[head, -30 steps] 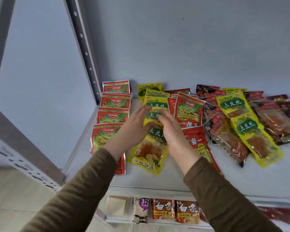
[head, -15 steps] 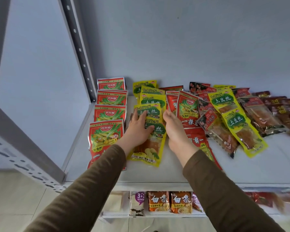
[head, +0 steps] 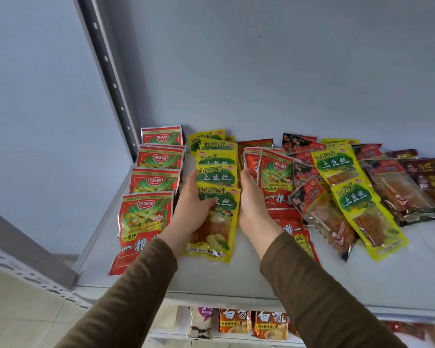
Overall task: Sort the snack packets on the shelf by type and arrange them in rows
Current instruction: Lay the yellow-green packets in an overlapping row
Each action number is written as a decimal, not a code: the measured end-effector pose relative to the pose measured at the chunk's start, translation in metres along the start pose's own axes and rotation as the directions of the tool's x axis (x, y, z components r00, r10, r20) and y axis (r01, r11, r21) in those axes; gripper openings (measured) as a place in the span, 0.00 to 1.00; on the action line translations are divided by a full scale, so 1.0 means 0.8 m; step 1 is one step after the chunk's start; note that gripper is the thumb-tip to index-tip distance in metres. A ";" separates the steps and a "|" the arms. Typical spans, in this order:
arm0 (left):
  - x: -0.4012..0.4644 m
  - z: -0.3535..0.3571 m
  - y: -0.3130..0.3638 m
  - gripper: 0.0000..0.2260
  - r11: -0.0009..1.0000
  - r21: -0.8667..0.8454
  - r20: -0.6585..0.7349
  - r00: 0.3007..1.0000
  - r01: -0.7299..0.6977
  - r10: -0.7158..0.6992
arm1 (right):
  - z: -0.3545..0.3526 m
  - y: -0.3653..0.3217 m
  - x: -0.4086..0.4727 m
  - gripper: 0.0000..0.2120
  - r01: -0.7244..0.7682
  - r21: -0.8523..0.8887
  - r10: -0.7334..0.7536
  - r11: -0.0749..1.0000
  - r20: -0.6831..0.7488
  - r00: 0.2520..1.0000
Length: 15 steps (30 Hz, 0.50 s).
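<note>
Left hand (head: pixel 194 209), right hand (head: pixel 253 207), flanking yellow packet row (head: pixel 217 177), white shelf (head: pixel 261 275)

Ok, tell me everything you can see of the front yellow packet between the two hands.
The front yellow packet is a glossy plastic pouch, yellow with a green label reading TuDouSi and Chinese characters, and a picture of orange shreds and potato pieces lower down. It lies flat on the white shelf, lengthwise, as the nearest of a row of overlapping yellow packets; the next one overlaps its top edge. The left hand rests along its left edge, thumb over its label; the right hand lies against its right edge.
</note>
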<state>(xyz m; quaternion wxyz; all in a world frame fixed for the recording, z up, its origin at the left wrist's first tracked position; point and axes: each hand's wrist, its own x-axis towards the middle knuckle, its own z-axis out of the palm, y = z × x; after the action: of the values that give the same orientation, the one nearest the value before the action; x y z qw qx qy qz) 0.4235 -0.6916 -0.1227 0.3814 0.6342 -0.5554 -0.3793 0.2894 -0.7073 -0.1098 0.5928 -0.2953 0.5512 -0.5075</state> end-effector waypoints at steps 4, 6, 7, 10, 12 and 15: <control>0.002 0.002 0.004 0.38 0.999 0.039 -0.016 1.000 0.022 -0.021 | 0.008 0.007 0.003 0.26 -0.047 0.056 0.045 0.997 0.039 0.998; 0.002 0.000 0.001 0.37 0.997 0.070 -0.019 1.000 0.021 -0.020 | 0.007 0.007 0.004 0.25 -0.053 0.028 0.051 0.998 0.054 0.997; 0.002 -0.001 0.001 0.37 0.997 0.074 -0.020 1.000 0.017 -0.016 | 0.004 0.004 0.005 0.25 -0.045 0.000 0.045 0.999 0.059 0.997; 0.006 -0.004 0.008 0.32 0.998 0.067 -0.034 0.999 0.018 -0.016 | -0.005 -0.012 0.015 0.26 -0.017 -0.072 0.022 0.997 0.062 0.998; 0.019 -0.005 0.020 0.28 0.998 0.048 -0.038 0.999 0.028 -0.026 | -0.005 -0.026 0.024 0.28 -0.008 -0.117 0.015 0.993 0.058 0.998; 0.052 -0.006 0.042 0.30 0.989 -0.008 -0.017 0.989 0.145 -0.145 | 0.009 -0.039 0.033 0.28 0.023 -0.194 -0.013 0.981 0.053 0.998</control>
<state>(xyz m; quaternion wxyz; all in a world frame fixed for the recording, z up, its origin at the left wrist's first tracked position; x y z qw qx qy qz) 0.4177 -0.7358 -0.0930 0.3597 0.6748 -0.5033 -0.4025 0.2842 -0.7432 -0.0895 0.5705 -0.3700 0.5800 -0.4486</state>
